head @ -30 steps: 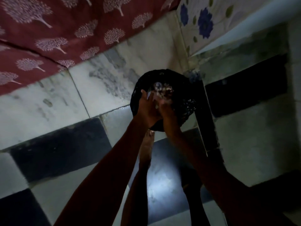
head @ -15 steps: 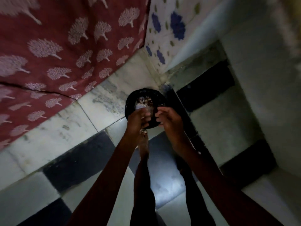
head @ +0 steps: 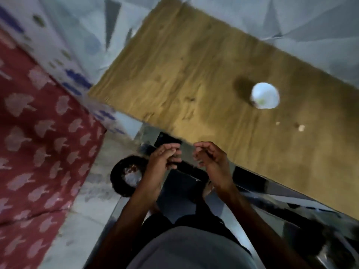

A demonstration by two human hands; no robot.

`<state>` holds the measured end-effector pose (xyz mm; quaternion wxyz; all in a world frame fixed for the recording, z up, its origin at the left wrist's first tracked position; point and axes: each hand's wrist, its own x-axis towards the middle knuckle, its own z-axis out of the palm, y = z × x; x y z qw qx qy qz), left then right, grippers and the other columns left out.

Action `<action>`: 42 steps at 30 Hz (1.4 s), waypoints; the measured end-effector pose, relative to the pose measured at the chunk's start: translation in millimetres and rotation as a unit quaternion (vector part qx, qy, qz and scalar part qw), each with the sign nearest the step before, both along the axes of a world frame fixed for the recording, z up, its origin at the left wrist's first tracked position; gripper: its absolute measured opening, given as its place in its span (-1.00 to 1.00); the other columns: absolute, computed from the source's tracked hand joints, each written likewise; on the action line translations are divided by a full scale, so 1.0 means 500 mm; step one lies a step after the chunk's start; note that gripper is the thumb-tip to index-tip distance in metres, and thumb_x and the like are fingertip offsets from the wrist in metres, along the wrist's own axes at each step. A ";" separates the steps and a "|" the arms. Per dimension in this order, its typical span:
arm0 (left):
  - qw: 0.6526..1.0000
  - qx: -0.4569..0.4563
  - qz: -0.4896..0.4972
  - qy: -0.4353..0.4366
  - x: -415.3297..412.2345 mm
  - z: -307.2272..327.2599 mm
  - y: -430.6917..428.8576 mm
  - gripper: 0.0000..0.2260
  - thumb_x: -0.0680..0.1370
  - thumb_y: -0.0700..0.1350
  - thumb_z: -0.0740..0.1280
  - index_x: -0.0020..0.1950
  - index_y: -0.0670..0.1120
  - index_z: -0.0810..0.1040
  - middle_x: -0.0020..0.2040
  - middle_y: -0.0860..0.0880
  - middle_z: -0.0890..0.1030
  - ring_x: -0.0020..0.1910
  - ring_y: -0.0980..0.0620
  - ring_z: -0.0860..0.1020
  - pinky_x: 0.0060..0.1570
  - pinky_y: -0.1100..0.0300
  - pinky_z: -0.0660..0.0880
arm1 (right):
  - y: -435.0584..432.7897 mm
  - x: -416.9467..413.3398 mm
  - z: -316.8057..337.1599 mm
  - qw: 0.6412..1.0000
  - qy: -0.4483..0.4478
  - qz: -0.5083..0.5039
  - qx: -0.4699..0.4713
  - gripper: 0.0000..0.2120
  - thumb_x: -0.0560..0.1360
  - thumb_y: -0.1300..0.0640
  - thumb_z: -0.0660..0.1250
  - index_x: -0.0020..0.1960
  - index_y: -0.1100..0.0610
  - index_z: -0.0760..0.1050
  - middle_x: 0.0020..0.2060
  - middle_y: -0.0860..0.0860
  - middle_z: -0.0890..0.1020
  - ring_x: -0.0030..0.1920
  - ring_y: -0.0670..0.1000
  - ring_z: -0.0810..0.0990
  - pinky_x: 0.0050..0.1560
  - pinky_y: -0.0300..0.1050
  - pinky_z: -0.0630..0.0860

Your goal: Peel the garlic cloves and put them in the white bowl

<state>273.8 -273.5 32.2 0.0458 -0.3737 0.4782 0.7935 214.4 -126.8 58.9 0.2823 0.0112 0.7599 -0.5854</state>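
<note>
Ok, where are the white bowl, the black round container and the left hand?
white bowl (head: 265, 93): head view, bare inner wall.
black round container (head: 116, 176): head view, dark left rim.
left hand (head: 162, 159): head view, middle of the hand.

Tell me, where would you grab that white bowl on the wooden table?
By its rim, probably. The white bowl stands upright, mouth open, rim free all round on the wooden table. The right hand is nearer, so come from above on its near side and pinch the wall.
</note>
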 end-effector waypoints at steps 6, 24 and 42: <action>0.994 -0.031 -0.103 0.026 -0.166 0.051 0.199 -0.77 0.64 -0.25 0.16 -0.03 -0.07 0.59 -0.22 0.02 0.66 -0.32 0.09 0.59 -0.30 0.24 0.44 | 0.221 -0.113 0.046 0.995 0.051 -0.086 -0.021 -0.84 0.60 0.32 0.24 0.11 0.26 0.56 -0.15 0.04 0.64 -0.17 -0.02 0.60 -0.09 -0.15 0.54; 0.790 -0.522 -0.305 0.101 -0.606 -0.097 0.565 -0.81 0.54 -0.28 0.21 -0.07 -0.13 0.61 -0.07 -0.08 0.64 -0.06 0.00 0.58 0.03 0.11 0.50 | 0.567 -0.403 -0.016 0.978 0.048 -0.204 0.015 -0.87 0.58 0.20 0.30 0.05 0.08 0.61 -0.19 0.02 0.71 -0.22 -0.06 0.65 -0.24 -0.20 0.55; 0.729 -0.622 -0.284 -0.022 -0.758 -0.042 0.408 -0.78 0.48 -0.31 0.23 -0.12 -0.17 0.68 -0.09 -0.08 0.68 -0.04 -0.07 0.61 -0.17 0.27 0.33 | 0.566 -0.551 -0.079 0.986 0.071 -0.141 0.049 -0.87 0.58 0.22 0.30 0.04 0.06 0.60 -0.19 -0.03 0.70 -0.18 -0.01 0.68 -0.17 -0.09 0.62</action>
